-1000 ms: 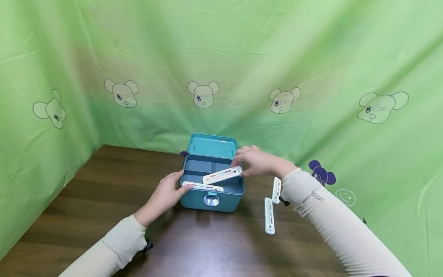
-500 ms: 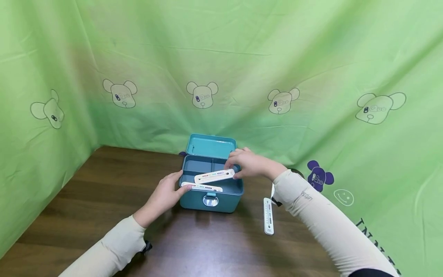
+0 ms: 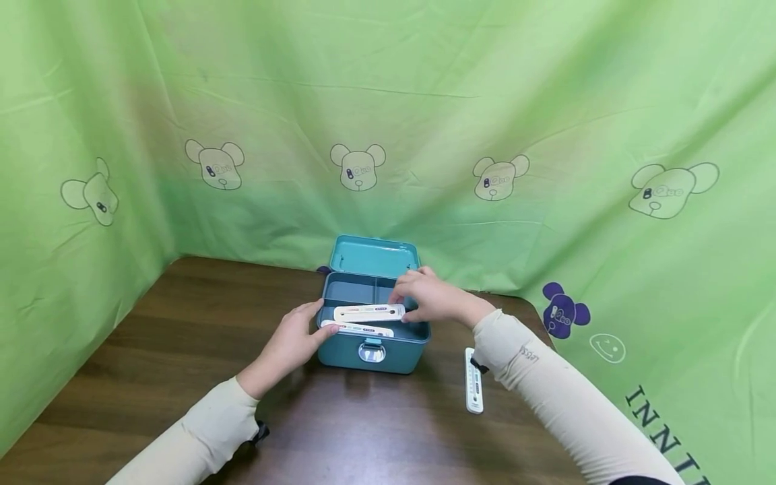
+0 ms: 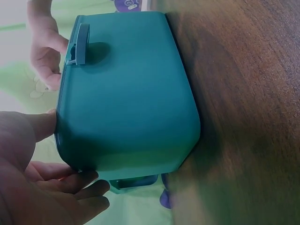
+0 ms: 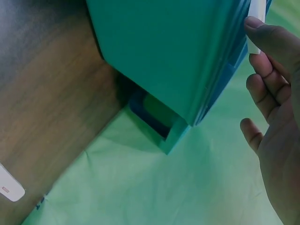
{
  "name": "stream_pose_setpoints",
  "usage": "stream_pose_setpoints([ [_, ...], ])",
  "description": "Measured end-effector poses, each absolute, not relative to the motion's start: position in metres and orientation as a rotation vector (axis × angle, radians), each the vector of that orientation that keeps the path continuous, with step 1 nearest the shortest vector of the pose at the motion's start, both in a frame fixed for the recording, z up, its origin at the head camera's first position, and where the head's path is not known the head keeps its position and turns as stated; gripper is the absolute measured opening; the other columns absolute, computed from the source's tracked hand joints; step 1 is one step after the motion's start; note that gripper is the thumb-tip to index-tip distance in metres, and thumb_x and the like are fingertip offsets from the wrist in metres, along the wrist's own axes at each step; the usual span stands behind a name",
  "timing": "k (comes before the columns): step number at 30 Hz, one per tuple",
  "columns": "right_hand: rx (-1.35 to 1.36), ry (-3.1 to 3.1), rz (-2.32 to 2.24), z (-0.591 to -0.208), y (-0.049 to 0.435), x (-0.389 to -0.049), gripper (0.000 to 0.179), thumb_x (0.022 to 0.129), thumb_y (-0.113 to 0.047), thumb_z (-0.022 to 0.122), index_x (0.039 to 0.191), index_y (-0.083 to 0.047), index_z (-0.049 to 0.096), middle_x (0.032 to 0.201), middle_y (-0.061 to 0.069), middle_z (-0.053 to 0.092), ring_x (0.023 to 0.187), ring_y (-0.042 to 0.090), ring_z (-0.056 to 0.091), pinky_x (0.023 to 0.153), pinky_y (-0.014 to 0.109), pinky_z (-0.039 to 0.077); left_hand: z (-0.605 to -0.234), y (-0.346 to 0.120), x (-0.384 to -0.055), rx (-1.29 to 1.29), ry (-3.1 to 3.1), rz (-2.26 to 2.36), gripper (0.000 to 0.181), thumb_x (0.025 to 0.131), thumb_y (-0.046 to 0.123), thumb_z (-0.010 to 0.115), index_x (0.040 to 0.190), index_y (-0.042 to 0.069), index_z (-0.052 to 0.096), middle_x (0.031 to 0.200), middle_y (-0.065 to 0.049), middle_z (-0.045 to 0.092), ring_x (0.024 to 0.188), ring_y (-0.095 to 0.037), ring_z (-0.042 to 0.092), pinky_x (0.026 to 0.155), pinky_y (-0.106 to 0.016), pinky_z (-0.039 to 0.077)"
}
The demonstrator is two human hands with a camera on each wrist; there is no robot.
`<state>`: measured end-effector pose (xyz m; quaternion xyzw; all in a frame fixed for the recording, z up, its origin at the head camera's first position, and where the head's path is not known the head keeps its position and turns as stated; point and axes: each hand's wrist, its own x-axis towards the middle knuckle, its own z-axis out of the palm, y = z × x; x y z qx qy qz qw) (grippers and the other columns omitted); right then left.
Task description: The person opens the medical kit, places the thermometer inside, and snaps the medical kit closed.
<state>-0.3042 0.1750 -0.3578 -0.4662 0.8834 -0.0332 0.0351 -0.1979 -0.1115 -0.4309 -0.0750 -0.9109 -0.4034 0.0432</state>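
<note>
A teal lidded box (image 3: 397, 356) stands on the table with its lid (image 3: 376, 256) raised at the back. My left hand (image 3: 289, 345) grips its front left corner, thumb over the rim and fingers against the outer side. Between thumb and fingers, my right hand (image 3: 433, 298) pinches the right end of a white strip thermometer (image 3: 366, 313), held nearly level over the front compartment. A second white thermometer (image 3: 370, 330) leans inside along the front wall, close to my left thumb. In the right wrist view, only the end of the held thermometer (image 5: 255, 28) shows.
Another white thermometer (image 3: 474, 394) lies on the brown wooden table (image 3: 364, 438), right of the box and partly under my right sleeve. Dividers (image 3: 374, 289) split the box's rear part. A green printed curtain (image 3: 424, 87) hangs behind and on both sides.
My right hand has moved left and slightly down with the thermometer, which has turned more level. One thermometer on the table is now hidden behind my right arm. The left hand stays put.
</note>
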Motion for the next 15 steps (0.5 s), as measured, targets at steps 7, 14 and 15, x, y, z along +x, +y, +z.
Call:
stream_pose_setpoints([
  [7, -1.488, 2.723, -0.149, -0.368, 0.174, -0.301, 0.032, 0.085, -0.029, 0.086, 0.114, -0.02, 0.075, 0.098, -0.01, 0.061, 0.098, 0.012, 0.054, 0.1, 0.046, 0.034, -0.431, -0.111, -0.199, -0.225, -2.792, -1.214, 0.073, 0.097, 0.038, 0.072, 0.151, -0.004, 0.046, 0.153, -0.023, 0.049, 0.143, -0.04, 0.045, 0.116, -0.055, 0.04],
  [14, -1.562, 2.721, -0.181, -0.378, 0.174, -0.299, 0.03, 0.087, -0.029, 0.084, 0.114, -0.019, 0.075, 0.098, -0.009, 0.062, 0.098, 0.012, 0.054, 0.094, 0.042, 0.036, -0.433, -0.111, -0.2, -0.207, -2.793, -1.227, 0.074, 0.097, 0.039, 0.072, 0.152, -0.003, 0.045, 0.153, -0.023, 0.049, 0.143, -0.039, 0.045, 0.116, -0.055, 0.04],
  [15, -1.569, 2.722, -0.183, -0.379, 0.173, -0.298, 0.03, 0.087, -0.029, 0.084, 0.114, -0.019, 0.075, 0.098, -0.008, 0.063, 0.098, 0.012, 0.054, 0.093, 0.042, 0.036, -0.432, -0.111, -0.199, -0.206, -2.791, -1.232, 0.074, 0.097, 0.038, 0.072, 0.152, -0.003, 0.045, 0.153, -0.023, 0.049, 0.143, -0.039, 0.046, 0.115, -0.055, 0.041],
])
